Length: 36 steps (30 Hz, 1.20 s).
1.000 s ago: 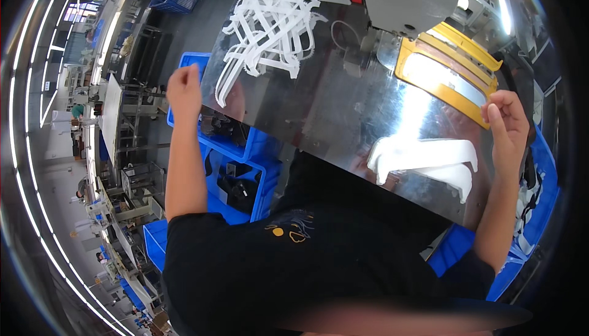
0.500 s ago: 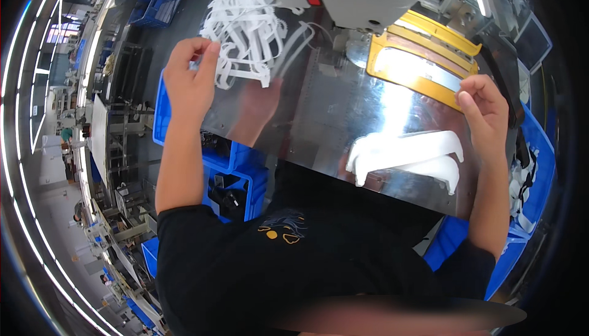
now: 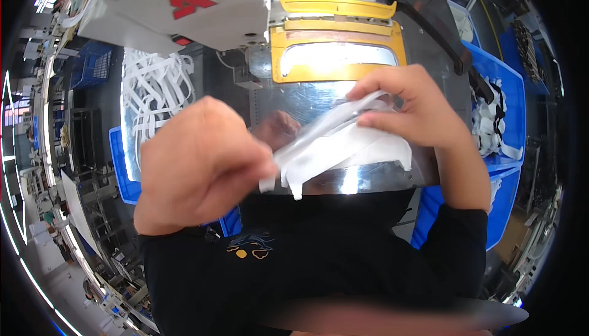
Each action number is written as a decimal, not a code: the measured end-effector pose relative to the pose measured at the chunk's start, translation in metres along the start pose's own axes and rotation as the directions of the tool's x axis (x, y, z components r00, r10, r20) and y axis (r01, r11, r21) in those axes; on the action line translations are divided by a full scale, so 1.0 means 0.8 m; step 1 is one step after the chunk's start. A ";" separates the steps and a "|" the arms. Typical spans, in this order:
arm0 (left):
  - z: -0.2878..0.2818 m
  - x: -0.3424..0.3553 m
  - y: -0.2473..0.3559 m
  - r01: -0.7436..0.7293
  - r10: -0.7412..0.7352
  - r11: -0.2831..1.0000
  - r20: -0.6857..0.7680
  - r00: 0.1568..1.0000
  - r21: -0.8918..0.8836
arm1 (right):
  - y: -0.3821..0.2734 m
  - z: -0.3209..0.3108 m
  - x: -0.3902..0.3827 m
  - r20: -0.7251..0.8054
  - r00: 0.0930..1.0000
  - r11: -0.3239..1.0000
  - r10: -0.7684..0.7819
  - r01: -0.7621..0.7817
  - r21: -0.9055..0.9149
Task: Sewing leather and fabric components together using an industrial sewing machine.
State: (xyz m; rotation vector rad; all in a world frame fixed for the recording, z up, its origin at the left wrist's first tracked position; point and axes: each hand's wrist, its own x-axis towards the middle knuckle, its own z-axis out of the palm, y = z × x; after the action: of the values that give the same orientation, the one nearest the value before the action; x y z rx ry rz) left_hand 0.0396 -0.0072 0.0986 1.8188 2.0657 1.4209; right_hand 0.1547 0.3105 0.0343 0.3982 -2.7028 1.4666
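Observation:
My right hand (image 3: pixel 408 106) pinches one end of a thin white curved strip (image 3: pixel 331 121) between thumb and fingers. The strip slants down to the left toward my left hand (image 3: pixel 211 158), whose fingers are closed at its other end; motion blurs them, and the hand itself hides part of the grip. Just below the strip lie white curved pieces (image 3: pixel 350 155) with bent-down ends, on the shiny metal table (image 3: pixel 392 176). Beyond my hands stands a yellow frame (image 3: pixel 337 75) with a long rounded opening.
A grey machine head (image 3: pixel 141 4) with a red emblem overhangs the far left. Under it lies a heap of white strips (image 3: pixel 156 84). A yellow bar (image 3: pixel 337 7) sits behind the frame. Blue bins (image 3: pixel 512 109) with white and black pieces stand at the right.
My hands have come together from either side over the white pieces. A white strip now spans between them. The view has shifted, with the machine head now farther left.

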 end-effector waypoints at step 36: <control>0.065 -0.009 -0.124 0.361 -0.459 0.824 0.139 0.878 0.437 | 0.070 -0.038 0.007 -0.345 0.765 0.749 0.544 -0.628 -0.212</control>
State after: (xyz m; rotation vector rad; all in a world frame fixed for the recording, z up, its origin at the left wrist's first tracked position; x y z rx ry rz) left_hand -0.0043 0.0282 0.0015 1.4092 2.5389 0.6687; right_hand 0.1329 0.3639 0.0063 -0.6965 -2.8825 1.0096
